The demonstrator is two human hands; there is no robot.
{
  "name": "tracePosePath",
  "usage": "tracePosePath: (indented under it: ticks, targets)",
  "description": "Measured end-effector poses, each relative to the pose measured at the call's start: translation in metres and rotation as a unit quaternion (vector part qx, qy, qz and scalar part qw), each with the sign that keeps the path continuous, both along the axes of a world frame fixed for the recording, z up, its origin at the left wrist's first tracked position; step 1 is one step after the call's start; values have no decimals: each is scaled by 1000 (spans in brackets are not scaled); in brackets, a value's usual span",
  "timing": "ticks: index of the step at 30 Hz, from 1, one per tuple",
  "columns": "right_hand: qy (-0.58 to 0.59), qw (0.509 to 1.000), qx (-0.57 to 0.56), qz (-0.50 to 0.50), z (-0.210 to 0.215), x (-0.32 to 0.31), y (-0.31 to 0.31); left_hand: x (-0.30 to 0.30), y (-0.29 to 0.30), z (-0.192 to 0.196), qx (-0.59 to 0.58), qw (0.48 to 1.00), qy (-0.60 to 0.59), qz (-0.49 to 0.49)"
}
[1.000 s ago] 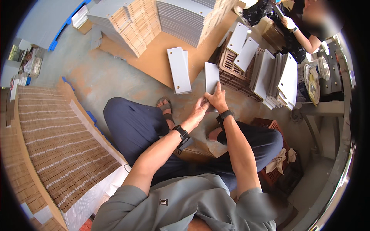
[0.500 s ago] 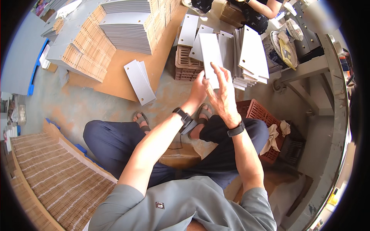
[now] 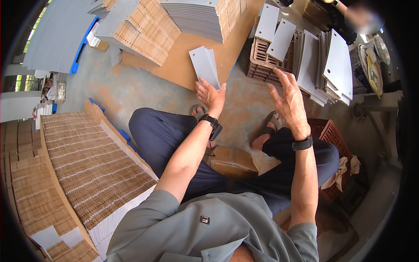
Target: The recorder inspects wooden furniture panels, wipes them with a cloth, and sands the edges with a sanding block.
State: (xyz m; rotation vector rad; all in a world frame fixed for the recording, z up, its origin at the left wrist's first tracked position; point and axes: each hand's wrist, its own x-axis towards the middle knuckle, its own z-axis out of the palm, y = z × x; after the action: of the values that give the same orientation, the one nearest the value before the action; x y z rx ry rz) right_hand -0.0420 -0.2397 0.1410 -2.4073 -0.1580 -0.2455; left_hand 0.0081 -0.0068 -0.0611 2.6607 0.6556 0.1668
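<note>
A few pale grey flat panels, each with a round hole near one end, lie slightly fanned on a brown board. My left hand is at their near end, fingers spread; whether it touches them I cannot tell. My right hand hovers over the floor before a brown plastic crate, open and holding nothing. On the crate lie two loose panels, beside a row of upright panels leaning together.
Tall stacks of grey panels with tan slotted edges stand at the far left. A long tan block of stacked pieces lies at my left. A red crate with cloth is by my right knee, and a cardboard box between my legs.
Both hands held one panel before; now they are apart and no panel is in them. My left hand is by the fanned panels. The whole view has swung toward the left.
</note>
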Motion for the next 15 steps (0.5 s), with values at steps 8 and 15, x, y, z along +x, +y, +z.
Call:
tracePosePath:
  ticks: [8,15]
  targets:
    - [53,997,-28,56,-29,14,21,22,23,-7,-113,987,102,54]
    - [203,970,123,60,-77,38,47,-13,24,18,-575,808,-81,-97]
